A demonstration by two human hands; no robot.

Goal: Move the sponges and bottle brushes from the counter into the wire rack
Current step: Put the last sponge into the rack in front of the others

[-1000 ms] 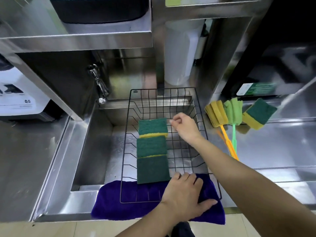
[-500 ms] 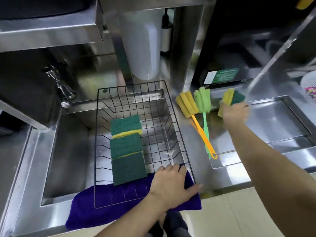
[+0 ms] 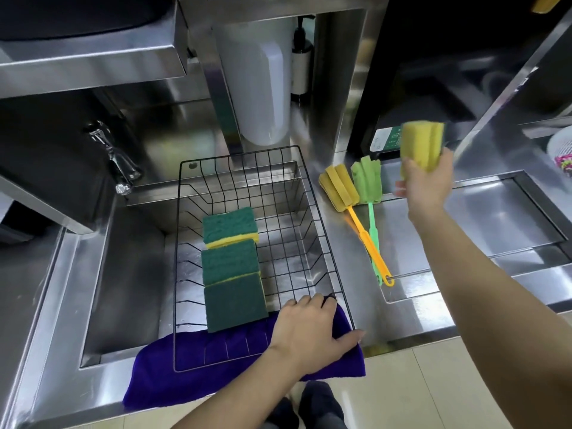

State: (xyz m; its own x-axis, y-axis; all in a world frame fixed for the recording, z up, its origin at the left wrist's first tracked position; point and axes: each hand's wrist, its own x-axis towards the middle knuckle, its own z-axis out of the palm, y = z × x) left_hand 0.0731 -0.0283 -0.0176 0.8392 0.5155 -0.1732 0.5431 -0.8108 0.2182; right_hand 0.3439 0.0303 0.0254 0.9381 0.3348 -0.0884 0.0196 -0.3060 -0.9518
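Now lifted off bench [image 3: 411,243] in right hand [image 3: 428,184]: fourth sponge [image 3: 421,147], gripped; left hand [image 3: 309,332] flat, steadying wire rack [image 3: 325,243]; brushes [image 3: 359,193] remaining.

Place: commercial kitchen wash station | Surfaces: stainless steel counter [image 3: 411,308] and shelving all round | Fixtures: deep steel sink [image 3: 123,292] with a tap [image 3: 116,162], a 2nd recessed basin [image 3: 501,218] to the right | Supplies: wire rack [image 3: 312,193] over the sink, purple cloth [image 3: 185,373], white plastic container [image 3: 263,97], pump bottle [image 3: 301,60]
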